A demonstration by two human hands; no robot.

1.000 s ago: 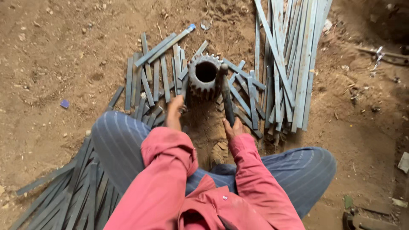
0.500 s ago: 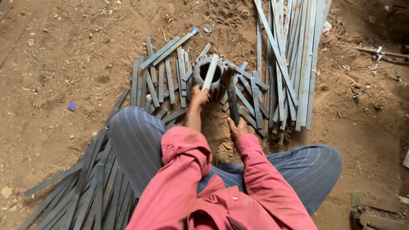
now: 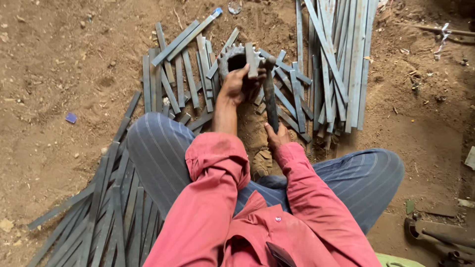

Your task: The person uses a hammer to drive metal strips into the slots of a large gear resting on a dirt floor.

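I sit on a dirt floor with my knees spread, in a pink shirt and striped blue trousers. My left hand (image 3: 236,84) grips a short flat metal strip (image 3: 251,60) and holds it upright against a dark toothed ring (image 3: 233,58) standing on the ground. My right hand (image 3: 277,136) is closed on the handle of a hammer (image 3: 270,94). The hammer's head sits up beside the strip, at the ring's right rim.
Short flat metal strips (image 3: 170,74) lie scattered left of the ring. Long strips (image 3: 341,59) lie in a bundle at the right. Another pile (image 3: 104,212) lies by my left knee. A sandal (image 3: 261,164) shows between my legs. Rusty metal parts (image 3: 440,235) lie at lower right.
My left hand reached forward from near my knee, took up a strip and set it at the ring. My right hand closed on the hammer handle and raised the head toward the ring.
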